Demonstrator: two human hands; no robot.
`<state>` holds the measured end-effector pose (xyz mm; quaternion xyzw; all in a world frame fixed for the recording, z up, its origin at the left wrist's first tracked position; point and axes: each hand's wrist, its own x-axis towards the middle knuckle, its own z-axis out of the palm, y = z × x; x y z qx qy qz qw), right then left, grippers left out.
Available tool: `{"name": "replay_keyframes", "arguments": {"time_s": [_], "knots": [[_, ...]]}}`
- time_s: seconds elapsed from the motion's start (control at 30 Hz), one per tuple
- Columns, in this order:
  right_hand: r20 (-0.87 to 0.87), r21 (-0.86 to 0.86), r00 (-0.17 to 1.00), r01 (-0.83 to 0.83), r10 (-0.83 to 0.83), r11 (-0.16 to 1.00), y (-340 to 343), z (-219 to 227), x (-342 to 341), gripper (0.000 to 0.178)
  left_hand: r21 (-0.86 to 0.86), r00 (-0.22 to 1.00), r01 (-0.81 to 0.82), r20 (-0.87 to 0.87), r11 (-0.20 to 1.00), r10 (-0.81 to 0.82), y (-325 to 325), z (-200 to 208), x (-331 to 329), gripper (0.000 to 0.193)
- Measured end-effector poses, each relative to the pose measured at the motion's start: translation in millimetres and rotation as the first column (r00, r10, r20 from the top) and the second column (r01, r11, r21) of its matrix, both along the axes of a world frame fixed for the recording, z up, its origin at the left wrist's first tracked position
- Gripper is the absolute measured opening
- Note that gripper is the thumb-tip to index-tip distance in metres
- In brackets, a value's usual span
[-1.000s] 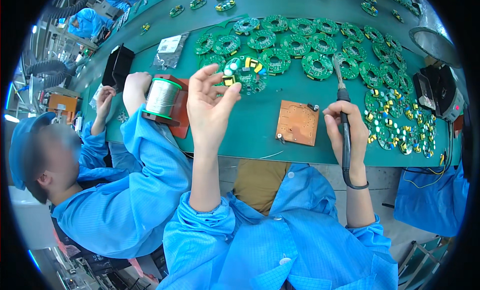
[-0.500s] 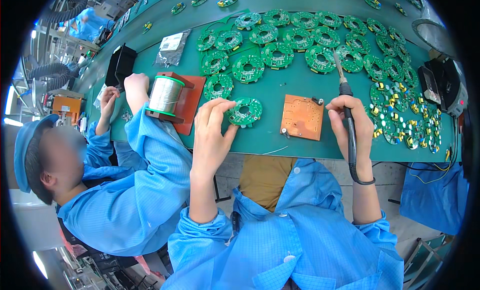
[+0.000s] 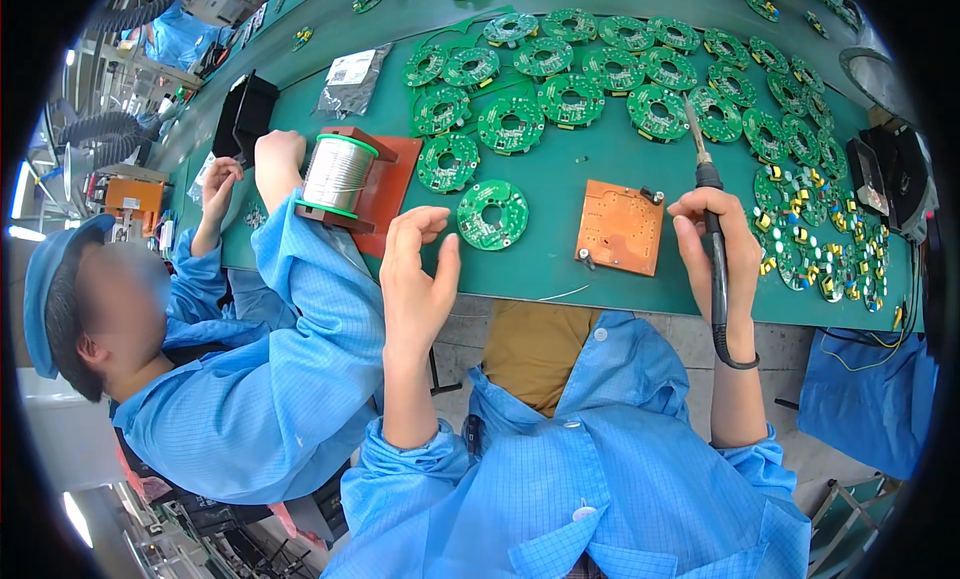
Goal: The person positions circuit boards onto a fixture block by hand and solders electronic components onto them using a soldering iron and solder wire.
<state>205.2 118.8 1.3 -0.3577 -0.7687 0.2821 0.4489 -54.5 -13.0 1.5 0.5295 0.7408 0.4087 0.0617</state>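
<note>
My left hand (image 3: 419, 277) is empty, thumb and fingers apart, just left of a round green circuit board (image 3: 516, 222) with a hole in its middle. That board lies flat on the green mat. In my right hand (image 3: 728, 249) is a soldering iron (image 3: 711, 179), its tip pointing up and away over the rows of boards. Between my hands lies a square copper-coloured fixture plate (image 3: 618, 229) with small dark clamps at two corners. A spool of solder wire (image 3: 336, 177) stands on a red-brown holder (image 3: 399, 194) to the left.
Many round boards (image 3: 572, 100) fill the far mat, and boards with yellow and white components (image 3: 800, 241) crowd the right. A co-worker (image 3: 220, 379) sits at left, hands near a black bin (image 3: 243, 114). A plastic bag (image 3: 352, 79) lies behind the spool. A wire piece (image 3: 563, 293) lies near the front edge.
My left hand has let go of the round board and drawn back a little from it. The board now lies flat. The soldering iron stays in my right hand.
</note>
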Motion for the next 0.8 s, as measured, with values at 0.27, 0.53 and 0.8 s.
{"name": "replay_keyframes", "arguments": {"time_s": [0.27,0.53,0.8], "knots": [[0.013,-0.011,1.0,0.003,-0.003,1.0,-1,1,-1,0.018,-0.088,0.987,0.071,-0.138,0.994,-0.083,10,-1,12,0.065],[0.009,-0.039,0.999,0.037,-0.036,0.999,-1,0,-2,0.018,0.303,0.955,0.227,0.115,0.926,-0.272,15,11,57,0.081],[0.012,-0.045,0.999,0.033,-0.032,0.998,-2,0,-1,0.02,0.53,0.917,0.327,0.024,0.783,-0.398,27,21,78,0.095]]}}
